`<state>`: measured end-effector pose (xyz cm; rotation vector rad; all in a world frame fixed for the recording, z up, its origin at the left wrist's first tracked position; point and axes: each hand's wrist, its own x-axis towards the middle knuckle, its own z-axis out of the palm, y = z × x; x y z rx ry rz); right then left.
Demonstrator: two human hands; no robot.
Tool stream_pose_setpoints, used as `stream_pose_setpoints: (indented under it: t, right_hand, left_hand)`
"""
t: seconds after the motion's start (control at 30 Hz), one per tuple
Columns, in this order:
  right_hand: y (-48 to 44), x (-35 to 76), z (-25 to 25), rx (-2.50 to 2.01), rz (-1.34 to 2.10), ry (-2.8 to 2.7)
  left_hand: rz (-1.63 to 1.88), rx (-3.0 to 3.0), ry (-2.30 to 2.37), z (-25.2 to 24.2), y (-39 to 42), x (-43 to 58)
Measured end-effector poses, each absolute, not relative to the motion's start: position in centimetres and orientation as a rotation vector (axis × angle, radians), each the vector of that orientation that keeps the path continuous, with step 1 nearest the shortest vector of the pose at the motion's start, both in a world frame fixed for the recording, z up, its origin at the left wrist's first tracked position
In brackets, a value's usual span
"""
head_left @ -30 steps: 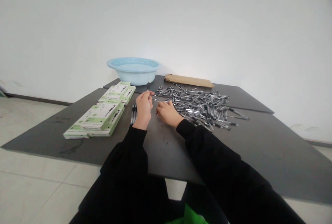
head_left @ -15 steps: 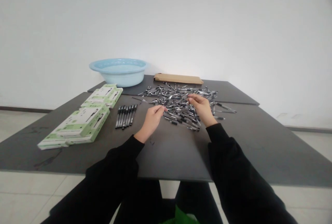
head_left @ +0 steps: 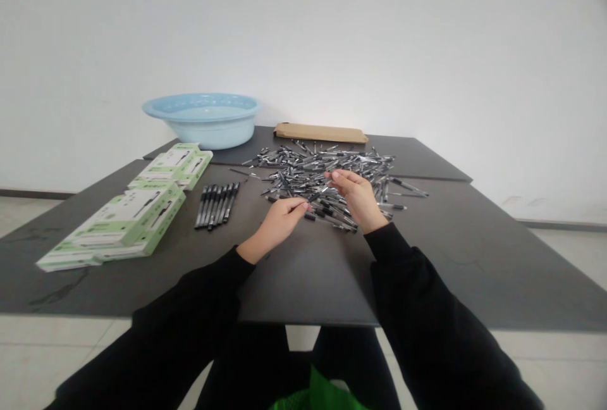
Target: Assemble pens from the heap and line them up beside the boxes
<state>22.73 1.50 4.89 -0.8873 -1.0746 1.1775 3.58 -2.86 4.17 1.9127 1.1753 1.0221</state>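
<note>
A big heap of black and clear pens (head_left: 332, 173) lies on the dark table (head_left: 303, 271). My right hand (head_left: 356, 198) hovers over the near edge of the heap with its fingers pinched on a pen. My left hand (head_left: 279, 220) rests at the heap's near left edge, fingers curled, fingertips touching a pen there. A neat row of several black pens (head_left: 217, 198) lies to the left of my left hand.
Green and white flat boxes (head_left: 123, 214) lie stacked at the left. A light blue basin (head_left: 203, 119) and a brown envelope (head_left: 320, 133) sit at the table's far side by the white wall. My black sleeves cross the near edge.
My left hand went from beside the pen row, holding a pen upright, across to the heap's edge. My right hand moved further into the heap and lifted slightly.
</note>
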Motion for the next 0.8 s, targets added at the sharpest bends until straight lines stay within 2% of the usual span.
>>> stream_pose_setpoints:
  t: [0.8]
  right_hand:
    - [0.0,21.5,5.4,-0.926,1.084,-1.233]
  left_hand:
    - [1.055,1.902,1.214,4.2,-2.7,3.6]
